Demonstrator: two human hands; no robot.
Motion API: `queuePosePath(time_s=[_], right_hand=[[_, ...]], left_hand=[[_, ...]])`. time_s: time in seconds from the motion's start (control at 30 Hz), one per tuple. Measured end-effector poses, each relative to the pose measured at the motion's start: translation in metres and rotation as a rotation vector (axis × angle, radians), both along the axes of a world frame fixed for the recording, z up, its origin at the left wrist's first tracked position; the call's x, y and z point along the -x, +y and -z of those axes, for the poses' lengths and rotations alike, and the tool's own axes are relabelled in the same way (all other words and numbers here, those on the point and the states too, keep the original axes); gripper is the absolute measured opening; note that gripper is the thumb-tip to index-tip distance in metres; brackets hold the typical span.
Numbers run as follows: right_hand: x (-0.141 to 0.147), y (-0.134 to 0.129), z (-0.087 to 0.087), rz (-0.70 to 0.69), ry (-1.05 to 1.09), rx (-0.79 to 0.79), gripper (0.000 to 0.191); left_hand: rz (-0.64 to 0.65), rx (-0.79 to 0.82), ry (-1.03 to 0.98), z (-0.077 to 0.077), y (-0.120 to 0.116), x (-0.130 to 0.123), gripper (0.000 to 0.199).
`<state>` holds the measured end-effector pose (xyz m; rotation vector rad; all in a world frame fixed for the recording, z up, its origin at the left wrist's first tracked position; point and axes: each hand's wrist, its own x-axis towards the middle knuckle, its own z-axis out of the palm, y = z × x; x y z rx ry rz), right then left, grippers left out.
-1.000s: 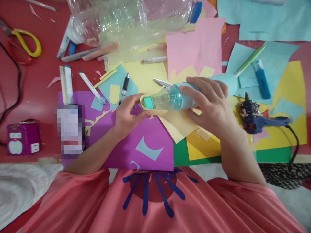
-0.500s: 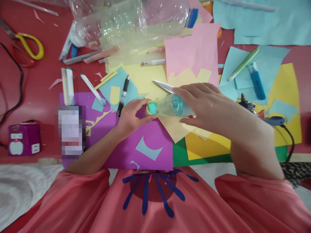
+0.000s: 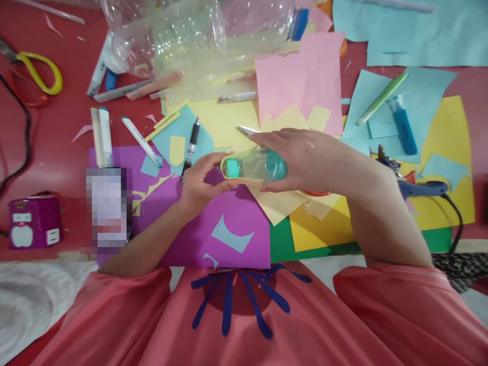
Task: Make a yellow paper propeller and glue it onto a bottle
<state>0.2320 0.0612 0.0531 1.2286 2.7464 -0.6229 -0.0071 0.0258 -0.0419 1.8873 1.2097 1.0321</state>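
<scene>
A small clear bottle (image 3: 253,165) with a teal cap lies sideways between my two hands, its cap end to the left. My left hand (image 3: 202,183) pinches a curled strip of yellow paper (image 3: 224,166) that loops around the cap end. My right hand (image 3: 308,160) is wrapped over the bottle's base end, thumb below and fingers above. Scissors (image 3: 247,130) lie partly beneath my right hand, the blade tip showing above the bottle and part of a red handle below the palm. Cut cream paper (image 3: 276,203) is spread under the bottle.
Large clear bottles (image 3: 171,38) lie at the back. A black pen (image 3: 193,140), markers and a phone (image 3: 107,203) are on the left, with yellow-handled scissors (image 3: 41,71) beyond. A glue gun (image 3: 423,188) and blue marker (image 3: 404,127) sit on the right.
My right hand has moved left along the bottle, with its fingers closer to the cap end. The bottle and my left hand have shifted slightly left, and more of the red scissor handle shows.
</scene>
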Motion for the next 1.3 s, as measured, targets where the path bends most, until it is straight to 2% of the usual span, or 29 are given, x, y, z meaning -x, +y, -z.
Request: queuePosePath(time_s=[0.13,0.33,0.53,0.67,0.8,1.0,1.13,1.3], right_hand=[[-0.001,-0.002,0.002,-0.008,0.044,-0.033,0.072],[0.003,-0.005,0.004,0.016,-0.003,-0.054,0.06],[0.003,-0.007,0.016,0.004,0.058,-0.182,0.063],[0.004,-0.007,0.015,-0.004,0.027,-0.184,0.066],[0.005,-0.007,0.013,-0.024,0.029,-0.196,0.06],[0.005,-0.01,0.02,-0.052,0.054,-0.294,0.051],[0.004,-0.013,0.024,-0.043,0.078,-0.351,0.054],[0.004,-0.014,0.023,-0.054,0.064,-0.36,0.058]], left_hand=[[-0.023,0.004,-0.014,0.0,0.0,-0.001,0.058],[-0.011,-0.036,0.002,0.0,0.002,0.001,0.055],[-0.012,-0.029,0.081,-0.001,0.001,0.001,0.057],[-0.003,-0.024,0.067,-0.001,0.001,0.001,0.061],[0.033,-0.041,0.074,-0.004,0.002,-0.001,0.057],[0.099,-0.157,0.123,-0.005,0.002,-0.003,0.05],[0.096,-0.157,0.207,-0.004,0.003,-0.002,0.054],[0.13,-0.186,0.181,-0.003,0.006,0.0,0.054]])
